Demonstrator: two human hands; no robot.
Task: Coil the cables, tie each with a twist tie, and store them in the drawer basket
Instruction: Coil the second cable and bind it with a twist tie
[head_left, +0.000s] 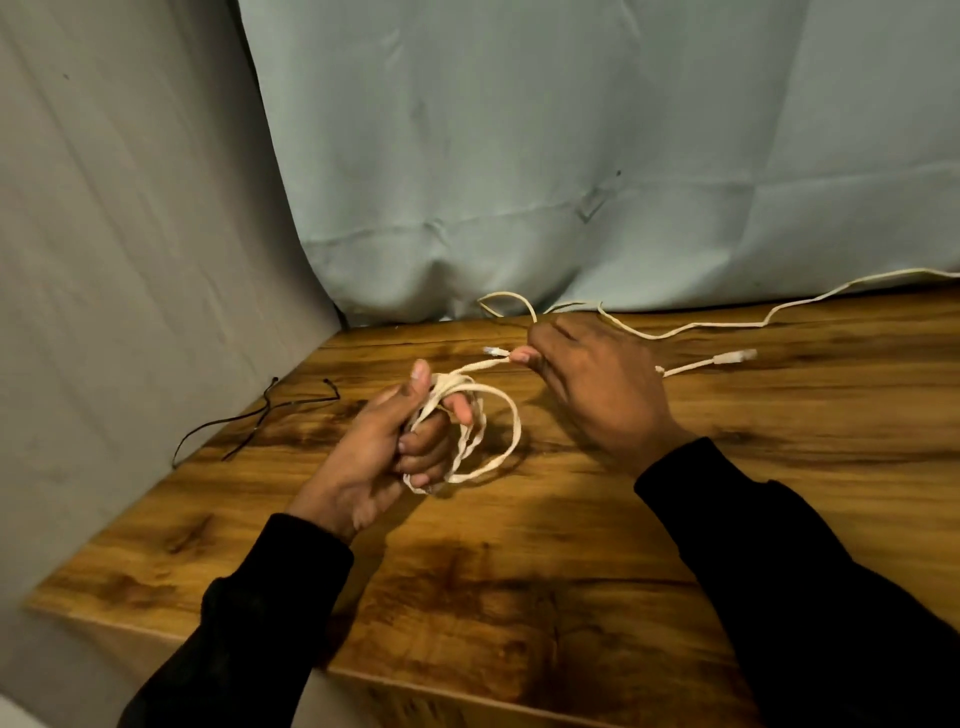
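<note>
Several loops of a flat cream cable (488, 415) hang from the left hand (387, 457), whose fingers (423, 447) are curled round the gathered turns while the thumb stands upright over them; the coil droops toward the worktop (571, 545), and whether its lowest loop touches the wood cannot be told. From the top of the coil a short run of the same cable rises to the right hand (597, 384), which pinches it just behind a small pale connector (496, 352), fingertips closed on the cable. No marking, brand or lettering can be read on the cable or its plug. Behind the right hand a second cream cable (727, 325) lies loose on the worktop, trailing off toward the right edge of view, with a larger connector (735, 356) resting near the right wrist; which lead that plug belongs to cannot be told. Two thin dark twist ties (254, 415) lie near the left rear corner of the worktop, well apart from both hands. Both forearms wear black sleeves (779, 571). Pale cloth sheets (519, 156) hang behind and to the left of the wood-grain worktop.
</note>
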